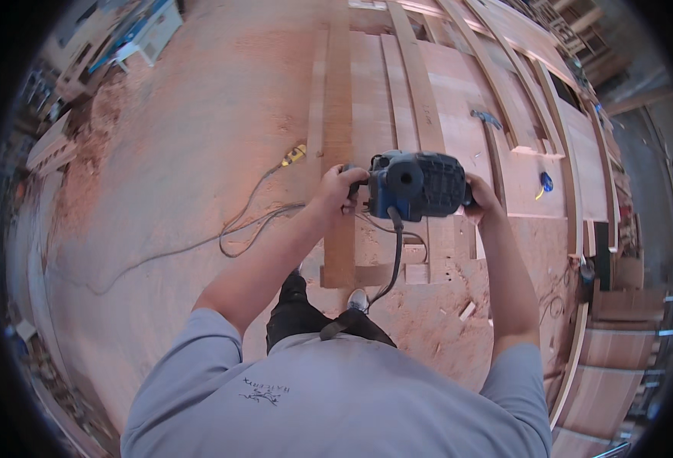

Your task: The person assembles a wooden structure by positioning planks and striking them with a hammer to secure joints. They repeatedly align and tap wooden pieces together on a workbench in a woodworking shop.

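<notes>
A blue and black two-handled power tool, apparently a router (pixel 420 185), is held in front of me above the wooden boards. My left hand (pixel 339 191) is closed around its dark left handle. On the other side, my right hand (pixel 483 201) grips the black right handle. A dark cord (pixel 398 259) hangs from the tool's body toward my feet. Beneath my left hand runs a long brown board (pixel 339 99), with paler boards (pixel 417 84) beside it. Whether the tool touches the wood is hidden under its body.
A hammer (pixel 486 119) and a blue tape measure (pixel 545 182) lie on the wood panels at right. A grey cable (pixel 176 254) crosses the dusty floor to a yellow connector (pixel 294 155). Wood offcuts (pixel 468 311) lie near my feet; stacked panels (pixel 613 382) stand right.
</notes>
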The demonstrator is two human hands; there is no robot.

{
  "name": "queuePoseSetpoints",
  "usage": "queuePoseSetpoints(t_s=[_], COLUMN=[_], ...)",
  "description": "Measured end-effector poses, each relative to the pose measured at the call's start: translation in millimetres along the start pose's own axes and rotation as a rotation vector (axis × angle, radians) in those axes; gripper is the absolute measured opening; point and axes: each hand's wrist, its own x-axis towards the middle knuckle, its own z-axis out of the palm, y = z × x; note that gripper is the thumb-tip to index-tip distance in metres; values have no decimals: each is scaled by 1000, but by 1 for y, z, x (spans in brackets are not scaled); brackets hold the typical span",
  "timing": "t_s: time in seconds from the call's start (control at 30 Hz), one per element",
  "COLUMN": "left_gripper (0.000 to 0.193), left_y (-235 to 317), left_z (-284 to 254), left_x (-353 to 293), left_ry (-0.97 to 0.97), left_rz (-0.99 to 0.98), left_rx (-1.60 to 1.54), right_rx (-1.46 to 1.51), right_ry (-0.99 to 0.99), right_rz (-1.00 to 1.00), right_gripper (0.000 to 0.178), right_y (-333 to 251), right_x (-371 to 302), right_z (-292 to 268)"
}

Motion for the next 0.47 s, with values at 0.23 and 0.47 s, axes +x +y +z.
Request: queuePoseSetpoints(t_s=[0.23,0.47], left_gripper=[25,23], left_y=[46,73], left_z=[-39,-55], left_x=[101,149], left_ry=[-73,-127], left_rz=[-336,-408], left_rx=[-57,-65], right_rx=[-10,12], right_ry=[97,134], right_rz=[160,195], right_gripper=[23,28], right_y=[-33,-46], right_x=[56,108], right_z=[47,54])
